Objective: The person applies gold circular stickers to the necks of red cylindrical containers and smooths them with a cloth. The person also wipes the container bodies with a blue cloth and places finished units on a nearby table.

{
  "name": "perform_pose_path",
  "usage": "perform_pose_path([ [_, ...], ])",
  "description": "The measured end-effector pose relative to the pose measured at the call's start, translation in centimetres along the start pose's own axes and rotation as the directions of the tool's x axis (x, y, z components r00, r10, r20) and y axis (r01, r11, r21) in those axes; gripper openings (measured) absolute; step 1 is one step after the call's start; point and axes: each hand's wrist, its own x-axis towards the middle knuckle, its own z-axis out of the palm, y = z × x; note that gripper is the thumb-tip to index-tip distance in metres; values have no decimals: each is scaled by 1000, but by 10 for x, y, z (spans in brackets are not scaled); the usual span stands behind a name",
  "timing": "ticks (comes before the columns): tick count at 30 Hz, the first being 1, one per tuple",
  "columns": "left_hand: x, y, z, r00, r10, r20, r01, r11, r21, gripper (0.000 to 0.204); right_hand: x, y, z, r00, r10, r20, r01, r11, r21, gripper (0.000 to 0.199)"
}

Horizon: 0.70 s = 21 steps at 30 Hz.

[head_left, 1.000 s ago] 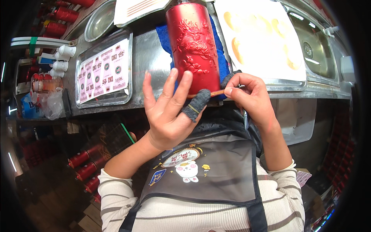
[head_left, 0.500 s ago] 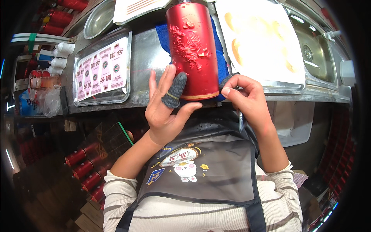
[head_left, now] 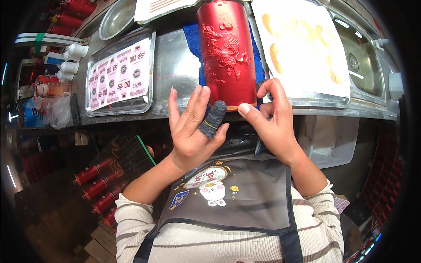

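Note:
A red bottle point(head_left: 226, 57) with a raised dragon-like relief lies on a blue cloth point(head_left: 193, 41), its gold-rimmed base toward me. My left hand point(head_left: 193, 125) is open beside the base, fingers spread, a grey knitted cover on one finger near the bottle's lower left edge. At the lower right edge, the thumb of my right hand point(head_left: 274, 114) rests by the gold rim with the other fingers curled. A thin pointed metal tool point(head_left: 259, 147) sticks out below that hand; most of it is hidden in the grip.
Left on the metal counter stands a clear tray point(head_left: 149, 87) with a pink label sheet point(head_left: 118, 74). A round metal bowl point(head_left: 116, 19) is behind it. White paper point(head_left: 302, 52) on a tray lies right, next to a sink point(head_left: 364, 61). More red bottles point(head_left: 94, 188) lie below left.
The right thumb has come over to the bottle's rim and the metal tool has swung left. My left hand has shifted right and slightly down. The view has moved a little.

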Motion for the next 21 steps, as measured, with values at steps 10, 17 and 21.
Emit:
perform_pose_path([
  [10, 37, 18, -5, 977, 185, 107, -205, 952, 226, 27, -1, 11, -8, 993, -3, 116, -33, 950, 310, 17],
  [17, 32, 2, 14, 995, -48, -83, 47, 999, -15, 67, -16, 17, -8, 997, -55, 55, 44, 981, 190, 29],
  [21, 16, -1, 19, 984, -137, -113, 116, 978, -176, 59, -18, 12, -2, 976, -216, -8, 215, 976, -44, 44],
])
